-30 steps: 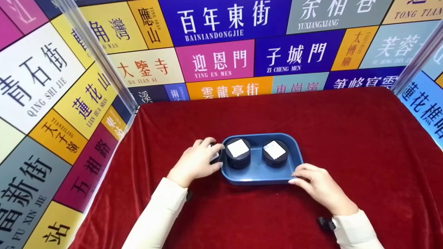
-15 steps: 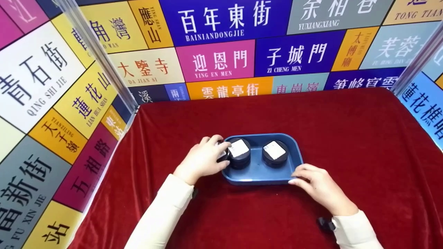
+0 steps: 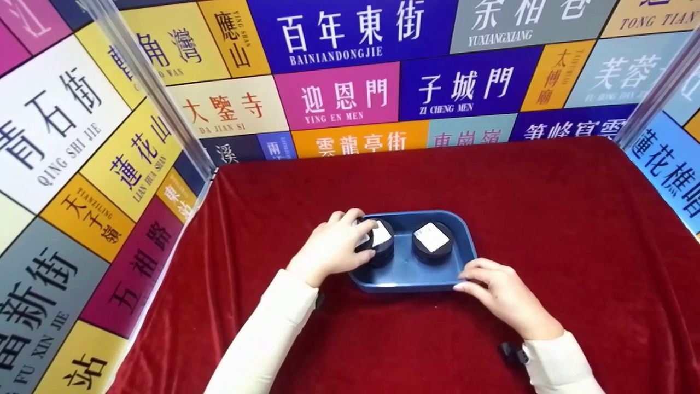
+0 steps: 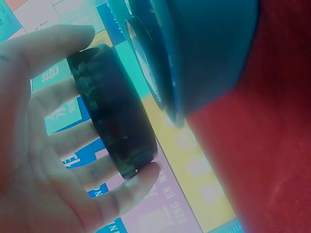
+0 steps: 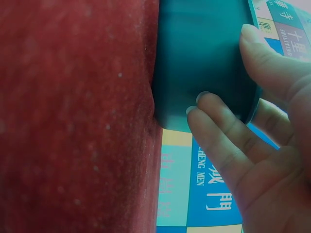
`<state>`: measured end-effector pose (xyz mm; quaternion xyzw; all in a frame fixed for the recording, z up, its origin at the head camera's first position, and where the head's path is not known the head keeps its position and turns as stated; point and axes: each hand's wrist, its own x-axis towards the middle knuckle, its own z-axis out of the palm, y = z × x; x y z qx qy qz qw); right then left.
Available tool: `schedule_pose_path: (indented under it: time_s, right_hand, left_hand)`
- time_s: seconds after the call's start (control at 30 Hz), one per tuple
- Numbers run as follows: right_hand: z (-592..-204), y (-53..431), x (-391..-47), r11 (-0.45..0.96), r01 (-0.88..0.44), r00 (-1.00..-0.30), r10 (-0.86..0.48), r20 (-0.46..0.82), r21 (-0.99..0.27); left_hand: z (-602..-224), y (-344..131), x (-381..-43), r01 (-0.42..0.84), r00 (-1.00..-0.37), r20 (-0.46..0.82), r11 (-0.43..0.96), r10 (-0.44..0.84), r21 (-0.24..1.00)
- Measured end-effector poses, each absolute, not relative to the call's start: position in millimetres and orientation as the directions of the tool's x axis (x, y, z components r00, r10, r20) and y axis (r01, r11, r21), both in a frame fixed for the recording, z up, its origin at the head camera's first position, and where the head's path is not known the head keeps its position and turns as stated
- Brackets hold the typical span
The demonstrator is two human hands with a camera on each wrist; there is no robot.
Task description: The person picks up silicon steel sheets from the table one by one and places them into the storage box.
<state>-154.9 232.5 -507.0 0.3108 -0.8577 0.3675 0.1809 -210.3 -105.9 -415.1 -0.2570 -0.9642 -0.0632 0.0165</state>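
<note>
A blue rectangular tray (image 3: 410, 287) stands on red cloth in the head view, with two stacks of black discs in it. The left stack (image 3: 385, 232) is partly hidden by my left hand (image 3: 331, 249); the right stack (image 3: 432, 241) shows a white label on top. Over the tray's left end, my left hand grips a thick black disc (image 4: 116, 111) by its edge, fingers and thumb spread round it. At the tray's front right corner, my right hand (image 3: 503, 293) holds on, its thumb at the rim and fingers against the outer wall (image 5: 204, 53).
Red velvet cloth (image 3: 415, 345) covers the table to its edges. Walls of coloured street-name panels (image 3: 339, 96) rise behind and to the left. Clear upright posts (image 3: 158, 87) stand at the back corners. A small dark strap piece (image 3: 514, 354) sits at the right wrist.
My left hand has moved right with the black disc, from outside the tray's left rim to over the left stack. My right hand has stayed at the tray's corner.
</note>
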Motion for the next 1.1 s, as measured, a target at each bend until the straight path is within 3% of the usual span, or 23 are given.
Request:
schedule_pose_path:
  time_s: [1.1]
  right_hand:
    - [-506.9, 232.6, -154.3, 0.552, -0.654, -0.751, -0.389, 0.533, -0.518]
  left_hand:
    - [-416.7, -68.0, -218.7, 0.505, -0.861, 0.008, 0.854, 0.508, 0.123]
